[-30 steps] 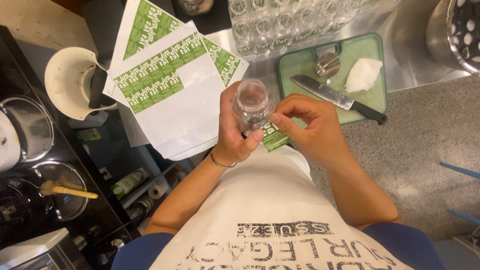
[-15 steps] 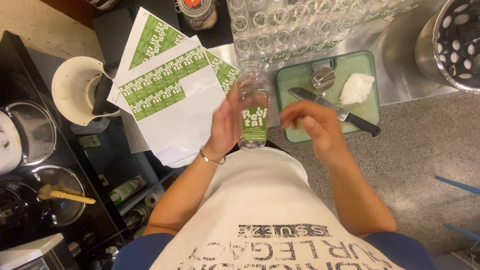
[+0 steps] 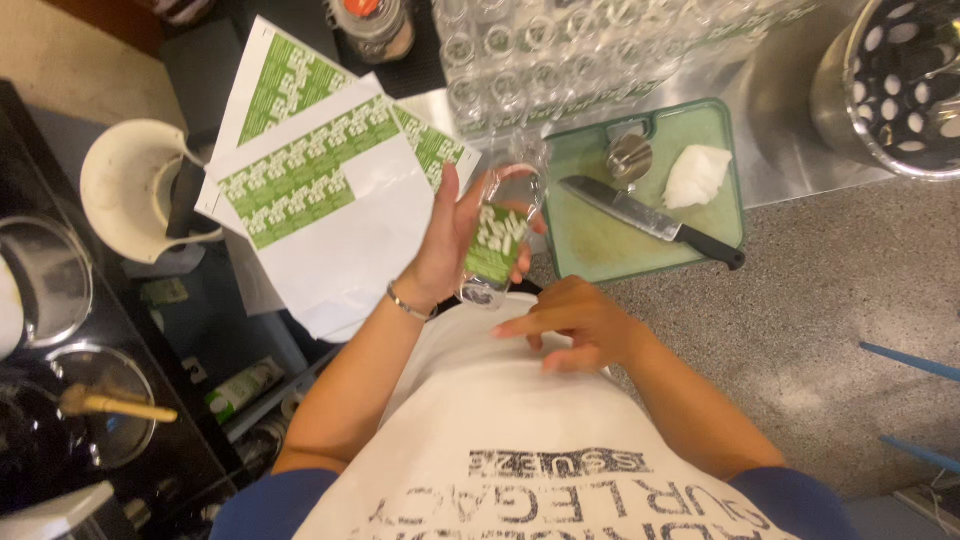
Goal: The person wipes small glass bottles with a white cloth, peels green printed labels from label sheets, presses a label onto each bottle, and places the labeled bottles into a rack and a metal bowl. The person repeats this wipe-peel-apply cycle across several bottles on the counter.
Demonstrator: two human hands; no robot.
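Looking down from the head camera, the left hand (image 3: 450, 245) is raised above the near edge of the speckled grey surface (image 3: 820, 300), its grip closed around a clear glass jar with a green-and-white label (image 3: 495, 245); the fingers wrap behind the jar and the label faces the camera. The jar is tilted, its open mouth towards the far side and its base towards the person's white apron (image 3: 500, 440). A thin bracelet (image 3: 405, 303) sits on that wrist.

The right hand (image 3: 575, 325) hovers just below the jar, near the apron, fingers loosely spread and holding nothing; its fingertips lie close to the jar's base, and I cannot tell whether they touch.

Just beyond the jar, a green plastic cutting board (image 3: 600, 245) lies on the surface. On it rest a black-handled kitchen knife (image 3: 650, 220), a small round metal lid (image 3: 630, 158) and a crumpled white cloth (image 3: 697, 175).

Left of the left hand, white sheets of green labels (image 3: 320, 200) overlap one another. A row of clear empty glass jars (image 3: 560, 60) stands along the far edge, and a perforated steel container (image 3: 895, 80) fills the far right corner. A white funnel-shaped vessel (image 3: 135, 190) sits further left.
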